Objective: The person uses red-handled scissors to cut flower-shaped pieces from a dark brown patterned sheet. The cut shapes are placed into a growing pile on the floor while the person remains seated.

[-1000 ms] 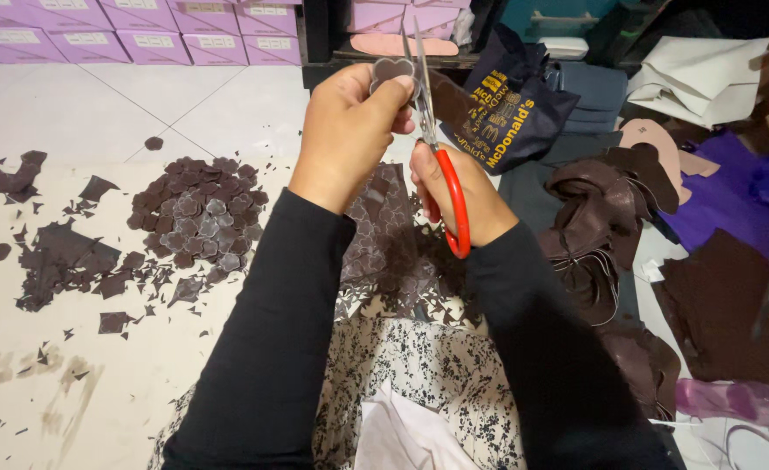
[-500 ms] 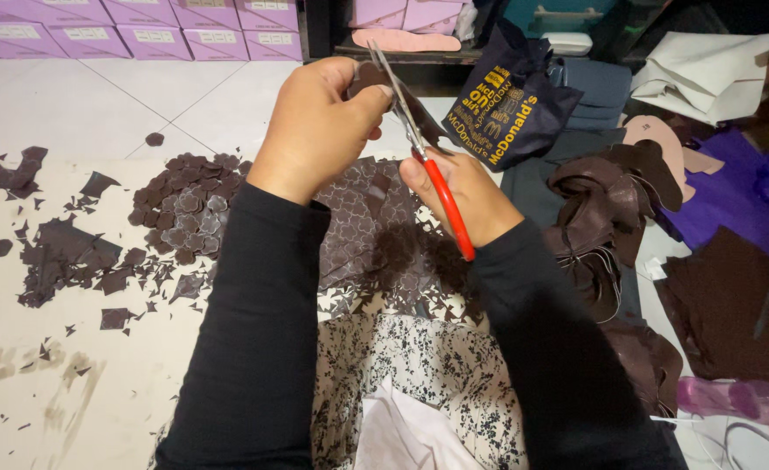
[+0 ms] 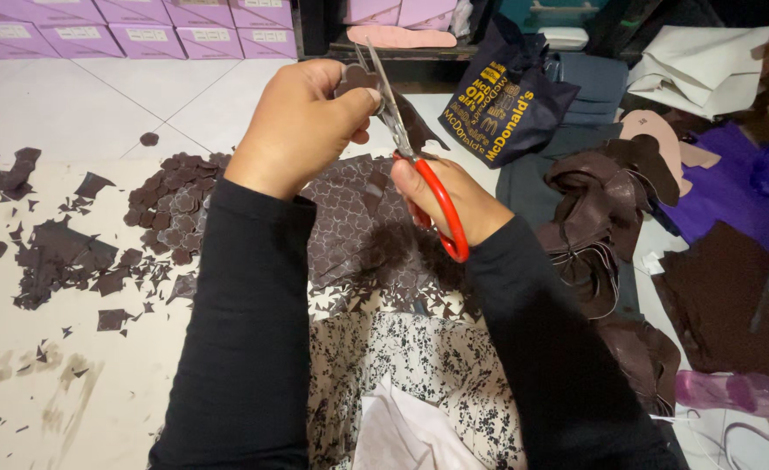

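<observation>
My left hand (image 3: 302, 126) pinches a small dark brown leather piece (image 3: 356, 80) held up in front of me. My right hand (image 3: 454, 204) grips red-handled scissors (image 3: 419, 165), whose blades point up and meet the leather piece beside my left fingers. Below my hands lies a brown sheet marked with repeated shape outlines (image 3: 363, 231). A pile of cut brown shapes (image 3: 171, 209) sits on the floor to the left of my left arm. Both arms wear black sleeves.
Brown offcuts (image 3: 53, 257) litter the pale floor covering at left. Lilac boxes (image 3: 132, 26) line the back wall. A dark printed bag (image 3: 506, 104) lies behind the scissors. Heaped brown leather (image 3: 602, 209) and purple and brown sheets (image 3: 733, 261) lie at right. Patterned cloth (image 3: 402, 365) covers my lap.
Both hands have shifted slightly left and lower in view, and the scissors have tilted and worked further along the leather piece's edge.
</observation>
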The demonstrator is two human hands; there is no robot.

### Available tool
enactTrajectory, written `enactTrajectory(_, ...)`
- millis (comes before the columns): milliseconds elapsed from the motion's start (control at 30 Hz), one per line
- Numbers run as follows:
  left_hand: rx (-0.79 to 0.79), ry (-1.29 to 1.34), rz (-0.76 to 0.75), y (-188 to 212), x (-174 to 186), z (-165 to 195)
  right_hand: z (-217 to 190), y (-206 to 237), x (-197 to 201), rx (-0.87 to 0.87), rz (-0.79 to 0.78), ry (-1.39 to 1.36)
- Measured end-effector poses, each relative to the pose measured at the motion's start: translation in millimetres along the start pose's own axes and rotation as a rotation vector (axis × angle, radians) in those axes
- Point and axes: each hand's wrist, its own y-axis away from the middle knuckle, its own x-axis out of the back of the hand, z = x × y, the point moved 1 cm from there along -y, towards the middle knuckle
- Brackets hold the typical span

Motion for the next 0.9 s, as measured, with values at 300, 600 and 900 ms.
enactTrajectory(300,0.020,0.039,0.022,-2,2,-1,-3,0,1,-0.023,0.041,0.108)
enactTrajectory(600,-0.004,0.192,0.009,-8,-7,-12,1,-1,2,0.003,0.038,-0.022)
enactTrajectory(900,-0.077,0.425,0.002,-14,-16,-18,-21,13,14,-0.008,-0.185,-0.470)
